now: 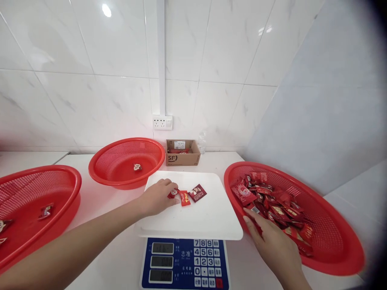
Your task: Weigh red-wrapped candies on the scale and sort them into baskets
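My left hand point(159, 197) is over the white scale pan point(175, 223), its fingers closed on a small red packet point(173, 193). Against its fingertips lies an orange-red packet point(185, 198), and just right of that a dark maroon packet point(197, 193) rests on the pan. At the near rim of the right red basket point(335, 237) is my right hand point(270, 241), thumb and forefinger apart, nothing visible between them; its other fingers are partly hidden. Many red snack packets point(272, 201) lie heaped in that basket, close to its fingertips.
The blue scale panel point(184, 264) faces me below the pan. A red basket point(127, 141) behind left holds one small packet point(137, 166); another red basket point(68, 173) at far left has several. A cardboard box point(183, 159) and clear plastic bottle point(201, 143) stand by the wall.
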A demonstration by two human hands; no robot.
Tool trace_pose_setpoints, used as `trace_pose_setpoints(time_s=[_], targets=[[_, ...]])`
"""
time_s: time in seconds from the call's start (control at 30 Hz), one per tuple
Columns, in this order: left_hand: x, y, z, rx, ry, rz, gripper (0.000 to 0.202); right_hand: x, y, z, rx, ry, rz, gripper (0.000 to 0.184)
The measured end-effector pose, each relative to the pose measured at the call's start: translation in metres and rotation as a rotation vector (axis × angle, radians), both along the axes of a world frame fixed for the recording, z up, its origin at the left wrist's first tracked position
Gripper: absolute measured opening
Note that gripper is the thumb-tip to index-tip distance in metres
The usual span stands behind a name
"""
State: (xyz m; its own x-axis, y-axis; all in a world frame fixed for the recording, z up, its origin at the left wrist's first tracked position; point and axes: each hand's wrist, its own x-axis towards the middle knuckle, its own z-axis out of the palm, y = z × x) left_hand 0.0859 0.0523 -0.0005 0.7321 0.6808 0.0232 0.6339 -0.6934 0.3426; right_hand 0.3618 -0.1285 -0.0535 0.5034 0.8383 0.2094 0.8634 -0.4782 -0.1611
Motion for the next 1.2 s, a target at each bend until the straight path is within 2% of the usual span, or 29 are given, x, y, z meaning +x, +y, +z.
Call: trace_pose_setpoints(time_s=[0.1, 0.27, 0.43, 0.6, 0.77, 0.9, 1.0, 1.2], targets=[[0.01, -0.002, -0.003, -0.023, 0.015, -0.009, 0.026, 0.0, 0.0, -0.001, 0.011, -0.006, 0.007, 0.047], [0.013, 0.001, 0.0, -0.034, 0.001, -0.021, 0.035, 0.0, 0.0, -0.001, -0.003, -0.005, 0.009, 0.048], [0.016, -0.01, 0.0, -0.046, -0.019, -0.147, 0.046, -0.001, 0.0, 0.0, -0.006, -0.006, 0.008, 0.048], [0.024, -0.013, -0.005, -0.067, 0.006, -0.186, 0.027, -0.003, 0.0, 0.001, -0.01, 0.017, 0.004, 0.048], [0.026, -0.014, -0.007, -0.068, 0.023, -0.114, 0.021, -0.003, -0.001, 0.003, -0.016, 0.016, 0.012, 0.048], [0.015, -0.008, 0.0, -0.049, 0.019, 0.006, 0.02, -0.002, -0.001, 0.001, -0.005, 0.011, 0.013, 0.047], [0.001, 0.008, 0.01, 0.013, -0.011, 0.128, 0.023, -0.001, -0.001, -0.001, 0.003, 0.01, 0.008, 0.047], [-0.034, 0.057, 0.031, 0.169, -0.047, 0.352, 0.025, -0.002, -0.001, 0.0, 0.026, -0.013, 0.013, 0.046]])
